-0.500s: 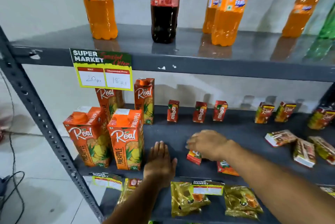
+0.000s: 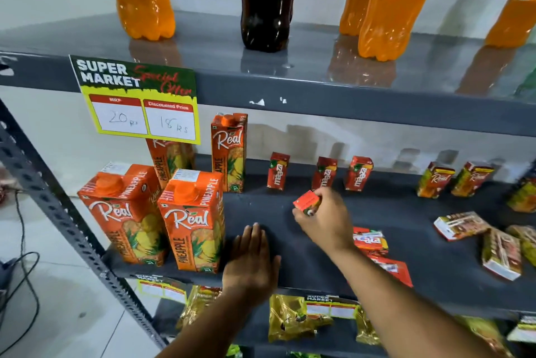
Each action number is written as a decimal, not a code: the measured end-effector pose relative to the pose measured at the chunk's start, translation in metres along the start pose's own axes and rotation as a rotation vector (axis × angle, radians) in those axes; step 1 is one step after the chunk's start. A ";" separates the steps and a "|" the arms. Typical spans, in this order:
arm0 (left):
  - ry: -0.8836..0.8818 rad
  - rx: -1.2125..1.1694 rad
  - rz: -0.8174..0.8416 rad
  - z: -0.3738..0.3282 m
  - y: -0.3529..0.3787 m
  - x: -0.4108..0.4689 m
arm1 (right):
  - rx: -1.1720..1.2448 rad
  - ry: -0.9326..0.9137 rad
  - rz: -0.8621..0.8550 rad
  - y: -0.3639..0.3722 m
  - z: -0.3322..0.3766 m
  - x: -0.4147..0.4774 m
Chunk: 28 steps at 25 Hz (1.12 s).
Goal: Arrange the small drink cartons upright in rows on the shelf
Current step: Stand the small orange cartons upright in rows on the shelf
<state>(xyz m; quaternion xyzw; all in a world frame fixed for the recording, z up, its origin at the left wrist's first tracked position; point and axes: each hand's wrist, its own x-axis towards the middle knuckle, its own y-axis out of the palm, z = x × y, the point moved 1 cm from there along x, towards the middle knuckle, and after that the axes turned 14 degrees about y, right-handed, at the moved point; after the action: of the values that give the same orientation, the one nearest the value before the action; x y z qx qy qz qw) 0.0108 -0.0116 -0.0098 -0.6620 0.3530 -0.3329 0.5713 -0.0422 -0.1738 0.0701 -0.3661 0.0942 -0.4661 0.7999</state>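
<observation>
Head view shows your right hand (image 2: 324, 218) pinching a small red carton (image 2: 307, 202) between fingers and thumb, lifted clear of the middle shelf (image 2: 261, 207) and tilted, just in front of the back row. Your left hand (image 2: 252, 262) lies flat, palm down, fingers together, on the bare shelf near its front edge, holding nothing.

Behind the lifted carton you have three red Maaza cartons (image 2: 323, 173) standing upright in a row along the back, apart from each other. Just right of your right wrist, two more red cartons (image 2: 369, 241) lie on their sides, one partly hidden by your forearm.

Further right, two green-and-orange small cartons (image 2: 435, 180) stand upright at the back, with another at the frame's edge, and three of the same kind lie flat (image 2: 461, 225) nearer the front.

To your left stand four tall Real pineapple cartons (image 2: 193, 221), two in front, two behind, all upright. A yellow price tag (image 2: 139, 99) hangs from the upper shelf's edge above them.

On the top shelf (image 2: 319, 67) you see orange soda bottles (image 2: 391, 9) and one dark cola bottle (image 2: 266, 4). The lower shelf holds gold packets (image 2: 290, 317).
</observation>
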 end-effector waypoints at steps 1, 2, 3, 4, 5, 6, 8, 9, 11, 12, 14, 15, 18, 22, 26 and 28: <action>-0.003 0.001 0.000 0.000 0.000 0.000 | 0.098 0.073 -0.041 0.004 -0.001 -0.002; -0.006 0.000 -0.004 0.001 0.000 0.000 | 0.170 0.136 -0.065 0.006 -0.002 -0.005; -0.008 -0.002 -0.013 0.001 0.001 0.000 | 0.217 0.180 -0.078 0.008 -0.004 -0.005; -0.006 -0.009 -0.033 0.002 0.002 0.000 | 0.247 0.207 -0.072 0.009 -0.005 -0.005; -0.001 -0.015 -0.043 0.002 0.002 -0.001 | 0.250 0.215 -0.062 0.010 -0.007 -0.005; 0.004 -0.017 -0.052 0.002 0.002 -0.002 | 0.238 0.217 -0.043 0.011 -0.008 -0.004; 0.002 -0.022 -0.069 0.002 0.003 -0.003 | 0.184 0.207 -0.007 0.009 -0.010 0.000; 0.001 -0.023 -0.072 0.003 0.003 -0.003 | 0.152 0.200 0.007 0.008 -0.011 0.002; 0.005 -0.023 -0.076 0.003 0.003 -0.002 | 0.086 0.179 0.028 0.004 -0.009 0.008; 0.006 -0.023 -0.076 0.003 0.003 -0.002 | 0.056 0.167 0.039 0.001 -0.006 0.011; 0.007 -0.021 -0.076 0.003 0.003 -0.002 | -0.001 0.177 0.076 -0.004 0.001 0.018; 0.005 -0.018 -0.077 0.003 0.003 -0.002 | -0.040 0.207 0.113 -0.007 0.004 0.024; -0.002 -0.015 -0.073 0.003 0.003 -0.001 | -0.293 0.260 0.283 -0.016 0.016 0.041; -0.006 -0.010 -0.065 0.002 0.004 -0.001 | -0.549 0.199 0.432 -0.027 0.031 0.052; -0.002 -0.010 -0.070 0.002 0.004 -0.002 | -0.641 0.208 0.507 -0.029 0.043 0.055; 0.001 -0.013 -0.072 0.002 0.004 -0.002 | -0.694 0.125 0.537 -0.032 0.054 0.053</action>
<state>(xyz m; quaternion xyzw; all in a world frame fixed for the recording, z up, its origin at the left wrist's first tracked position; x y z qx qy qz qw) 0.0112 -0.0094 -0.0139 -0.6779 0.3315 -0.3510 0.5544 -0.0084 -0.1991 0.1407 -0.5467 0.3852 -0.2037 0.7150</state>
